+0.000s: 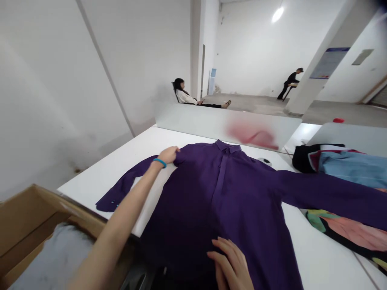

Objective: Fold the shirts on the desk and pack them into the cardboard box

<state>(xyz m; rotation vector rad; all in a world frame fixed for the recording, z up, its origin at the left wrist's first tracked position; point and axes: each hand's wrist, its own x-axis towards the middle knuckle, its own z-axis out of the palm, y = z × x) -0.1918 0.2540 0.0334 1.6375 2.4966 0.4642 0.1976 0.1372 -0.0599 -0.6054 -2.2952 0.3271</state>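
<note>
A dark purple long-sleeved shirt [223, 193] lies spread front-up on a white table [127, 161], collar away from me and sleeves out to both sides. My left hand [168, 154], with a blue band at the wrist, reaches far out and is closed in a pinch on the shirt's left shoulder. Near the table's front edge my right hand [231, 264] rests flat on the lower part of the shirt, fingers stretched out and holding nothing.
A pile of clothes [341, 165] in black, blue and red lies at the right, with a colourful patterned garment [341, 229] under the right sleeve. An open cardboard box [27, 225] stands at the lower left. A low partition [211, 123] borders the table's far side. Two people are far behind.
</note>
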